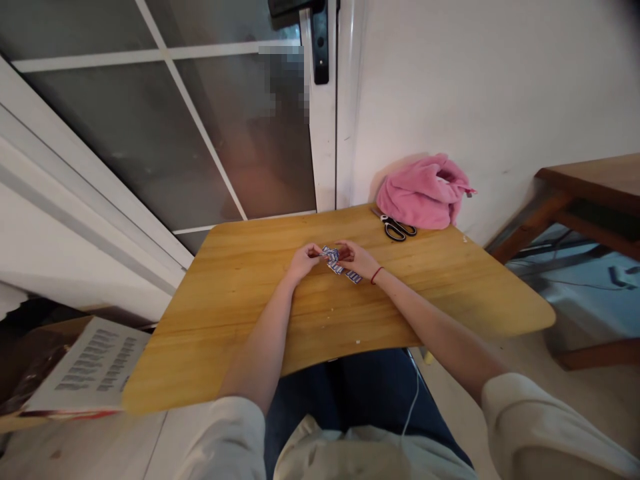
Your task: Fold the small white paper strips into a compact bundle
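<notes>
Head view, forward, downward; tabletop (345,317) near

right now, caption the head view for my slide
Left hand and right hand at small blue-and-white pieces over a wooden table, scissors and pink fabric beyond.

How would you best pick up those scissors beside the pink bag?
Probably by the dark handle loops, coming from the person's side of the table: the scissors lie with those loops towards the person and the blades pointing away, while the pink bag crowds their far side.
</notes>
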`<state>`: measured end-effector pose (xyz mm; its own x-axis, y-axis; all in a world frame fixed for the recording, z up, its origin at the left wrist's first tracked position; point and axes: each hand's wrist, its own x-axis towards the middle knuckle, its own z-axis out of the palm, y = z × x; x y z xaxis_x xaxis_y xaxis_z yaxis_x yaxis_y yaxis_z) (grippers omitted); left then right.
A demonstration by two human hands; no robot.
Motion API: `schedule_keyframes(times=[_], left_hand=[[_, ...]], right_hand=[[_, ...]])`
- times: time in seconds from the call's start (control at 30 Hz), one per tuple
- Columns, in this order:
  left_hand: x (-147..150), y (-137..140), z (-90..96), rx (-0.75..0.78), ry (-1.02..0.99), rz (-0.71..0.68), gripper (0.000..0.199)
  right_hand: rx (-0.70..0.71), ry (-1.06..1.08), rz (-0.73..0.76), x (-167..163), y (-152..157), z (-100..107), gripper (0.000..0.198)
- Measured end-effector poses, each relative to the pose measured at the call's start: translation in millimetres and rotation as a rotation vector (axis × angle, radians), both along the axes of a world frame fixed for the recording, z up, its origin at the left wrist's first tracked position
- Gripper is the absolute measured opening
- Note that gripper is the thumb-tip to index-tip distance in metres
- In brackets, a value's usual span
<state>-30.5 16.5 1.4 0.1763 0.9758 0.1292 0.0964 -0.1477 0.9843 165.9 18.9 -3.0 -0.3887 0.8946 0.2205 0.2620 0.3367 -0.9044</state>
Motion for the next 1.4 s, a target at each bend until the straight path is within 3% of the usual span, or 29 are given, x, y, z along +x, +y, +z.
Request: schedule_keyframes(times=[0.27, 0.4, 0.57, 0.77, 1.0, 1.2, 1.4], left_hand=[[-3.9, -1.5, 1.2, 0.020, -0.043, 0.029, 0.030], [-2.0, -3.2, 3.2, -0.001, -0.001, -0.034, 0.041], [6.0, -6.7, 4.2, -0.009, 0.103, -0.103, 0.033], [8.1, -9.7, 3.9, 0.039, 0.168, -0.057, 0.032], [10.8, -11.9, 8.2, 0.041, 0.203, -0.074, 0.029], [12.1, -9.3, 6.2, 0.019, 0.235, -0.102, 0.019], [13.7, -6.0, 1.9, 0.021, 0.208, -0.108, 0.017]], right_hand=[[-0.016, 0.061, -0.073, 0.9, 3.8, -5.7, 0.048], [0.033, 0.086, -0.139, 6.2, 8.8, -3.1, 0.039], [0.058, 0.088, -0.074, 5.2, 6.3, 3.9, 0.036], [0.076, 0.038, -0.004, -1.0, -1.5, 5.7, 0.037], [0.097, -0.187, -0.004, 13.1, 2.9, 19.5, 0.029], [0.072, -0.516, 0.115, 39.6, -6.5, 35.6, 0.062], [0.119, -0.701, 0.183, 26.0, -14.3, 35.9, 0.059]])
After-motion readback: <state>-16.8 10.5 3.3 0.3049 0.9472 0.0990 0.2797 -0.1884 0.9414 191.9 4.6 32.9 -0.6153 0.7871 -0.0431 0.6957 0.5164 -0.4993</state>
